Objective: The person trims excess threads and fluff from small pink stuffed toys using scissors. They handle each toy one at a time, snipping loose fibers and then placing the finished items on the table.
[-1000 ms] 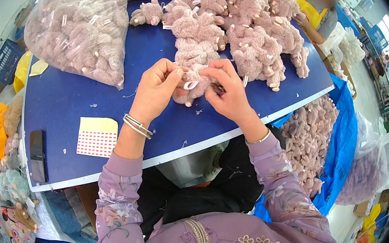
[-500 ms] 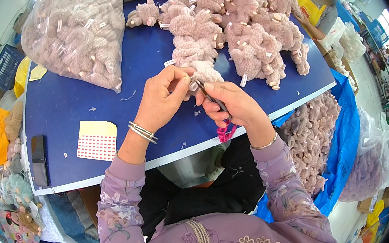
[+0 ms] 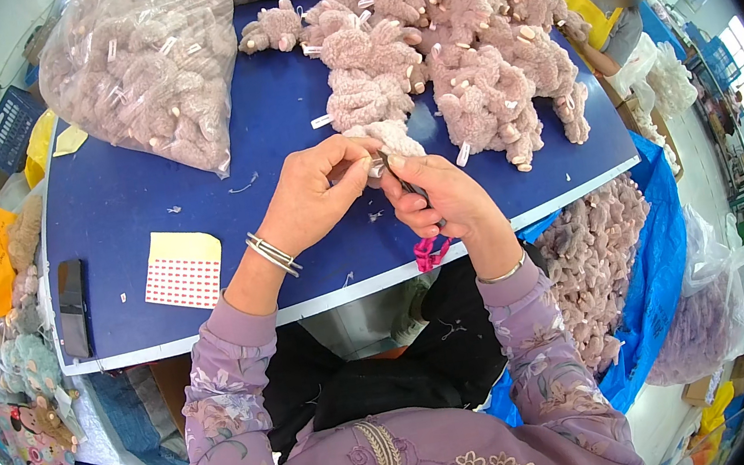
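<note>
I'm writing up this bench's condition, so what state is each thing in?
Left hand, pinching at the plush toy
Right hand, closed around the dark tool
Dark tool, tip at the plush toy; blades open or shut unclear
Clear bag, bulging with plush toys
Phone, lying flat, screen dark
Yellow sheet, flat, partly covered in red marks
Blue sack, open, plush pieces inside

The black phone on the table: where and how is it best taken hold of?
Likely best: grip the black phone by its two long edges, near the middle, from above, with the left hand. It seems to lie flat, its narrow width suits a pinch, and it is on that side, close to the left edge of the table.
</note>
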The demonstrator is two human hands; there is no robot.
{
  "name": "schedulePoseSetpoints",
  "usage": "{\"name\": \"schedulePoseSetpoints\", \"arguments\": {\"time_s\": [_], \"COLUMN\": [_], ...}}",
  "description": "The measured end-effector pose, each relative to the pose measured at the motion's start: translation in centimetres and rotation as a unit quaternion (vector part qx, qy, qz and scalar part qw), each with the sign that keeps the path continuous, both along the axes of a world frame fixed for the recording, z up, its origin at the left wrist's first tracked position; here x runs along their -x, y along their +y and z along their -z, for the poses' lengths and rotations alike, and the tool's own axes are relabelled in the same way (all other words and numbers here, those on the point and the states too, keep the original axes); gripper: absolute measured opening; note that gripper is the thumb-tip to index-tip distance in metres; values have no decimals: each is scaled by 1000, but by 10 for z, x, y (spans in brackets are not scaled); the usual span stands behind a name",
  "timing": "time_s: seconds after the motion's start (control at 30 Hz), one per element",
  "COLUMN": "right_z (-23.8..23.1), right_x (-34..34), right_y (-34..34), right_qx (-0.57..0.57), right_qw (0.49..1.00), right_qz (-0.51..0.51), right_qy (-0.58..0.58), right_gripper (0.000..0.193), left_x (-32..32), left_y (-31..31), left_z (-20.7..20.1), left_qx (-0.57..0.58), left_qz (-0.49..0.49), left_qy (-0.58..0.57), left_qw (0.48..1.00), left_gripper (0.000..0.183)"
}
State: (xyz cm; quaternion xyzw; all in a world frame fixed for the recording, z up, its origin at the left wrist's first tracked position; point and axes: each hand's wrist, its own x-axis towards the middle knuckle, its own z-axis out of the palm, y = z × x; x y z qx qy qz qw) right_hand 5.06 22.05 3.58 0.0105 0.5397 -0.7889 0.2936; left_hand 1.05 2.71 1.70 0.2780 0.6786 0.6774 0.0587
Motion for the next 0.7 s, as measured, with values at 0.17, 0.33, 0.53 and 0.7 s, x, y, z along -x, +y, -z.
{"name": "schedulePoseSetpoints", "arguments": {"time_s": [0.17,0.33,0.53,0.7], "right_z": [-5,4,14,14], "right_x": [-1,7,16,19], "right_y": [16,17,26,37], "right_qx": [-9,-426,-249,-114], "right_qw": [958,745,889,956], "right_qz": [165,134,227,216], "right_qy": [234,495,311,162], "right_gripper": [32,41,22,23], "left_x": [1,3,16,-7], "left_y": [-4,-5,-33,-27], "left_z": [-8,-3,-14,-44], "left_qx": [48,-7,-225,246], "left_qz": [2,11,387,209], "left_qy": [-25,-77,-51,-163], "left_qw": [999,997,893,932], "left_gripper": [11,13,20,13]}}
